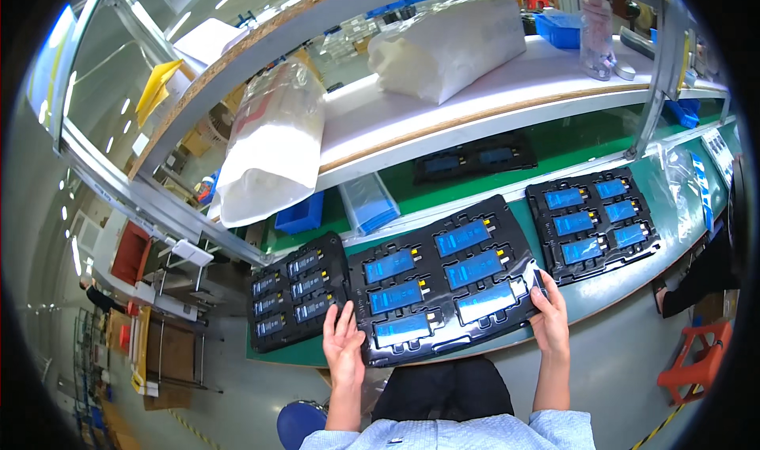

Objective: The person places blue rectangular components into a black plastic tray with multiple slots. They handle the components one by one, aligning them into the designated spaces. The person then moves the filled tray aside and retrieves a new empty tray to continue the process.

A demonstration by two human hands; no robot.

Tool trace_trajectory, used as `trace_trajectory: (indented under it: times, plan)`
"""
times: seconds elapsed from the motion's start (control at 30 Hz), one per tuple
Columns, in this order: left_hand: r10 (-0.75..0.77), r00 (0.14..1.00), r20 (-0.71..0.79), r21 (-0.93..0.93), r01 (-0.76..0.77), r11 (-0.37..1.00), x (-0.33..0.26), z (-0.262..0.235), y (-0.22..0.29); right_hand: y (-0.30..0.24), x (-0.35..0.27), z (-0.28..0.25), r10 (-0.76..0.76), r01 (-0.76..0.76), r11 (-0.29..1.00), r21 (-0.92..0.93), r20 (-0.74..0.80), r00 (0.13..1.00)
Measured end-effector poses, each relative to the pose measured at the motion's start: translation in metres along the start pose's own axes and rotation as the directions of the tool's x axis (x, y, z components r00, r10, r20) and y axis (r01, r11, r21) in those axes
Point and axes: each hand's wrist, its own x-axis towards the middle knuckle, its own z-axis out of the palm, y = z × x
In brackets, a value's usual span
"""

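Observation:
A black plastic tray (439,292) lies in front of me, its pockets holding several blue battery packs (393,296) with small yellow-and-white connector ends. My left hand (345,345) is at its lower left edge, thumb against the rim and fingers raised beside it. At the right edge, my right hand (549,314) grips the rim with the thumb on top; its other fingers are partly hidden. To the left, a second black tray (261,280) carries darker packs with pale print. A third black tray (582,272) with blue packs rests on the right.
Above the green bench (665,201) runs a white shelf (364,129) bearing large wrapped bags (451,46). Beneath it are a blue bin (301,212), stacked clear-blue sleeves (370,203) and another tray (475,159). An orange stool (697,359) stands right; a person's dark-clothed leg (701,272) shows nearby.

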Motion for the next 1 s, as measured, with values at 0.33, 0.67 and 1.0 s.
trace_trajectory:
  times: [0.33, 0.67, 1.0]
  plan:
    - [-0.369, 0.787, 0.495, 0.22, 0.297, 0.929, 0.058, 0.095, 0.002, -0.096, 0.035, -0.076, -0.136, 0.127, 0.989, -0.079, -0.109, 0.985]
    - [-0.363, 0.662, 0.655, 0.387, 0.119, 0.915, 0.095, 0.276, -0.153, -0.224, 0.095, -0.202, -0.535, 0.114, 0.638, -0.761, -0.332, 0.777]
    - [-0.211, 0.804, 0.556, 0.697, -0.313, 0.646, 0.081, 0.297, -0.205, -0.195, 0.111, -0.262, -0.77, -0.238, 0.089, -0.967, -0.218, 0.599]
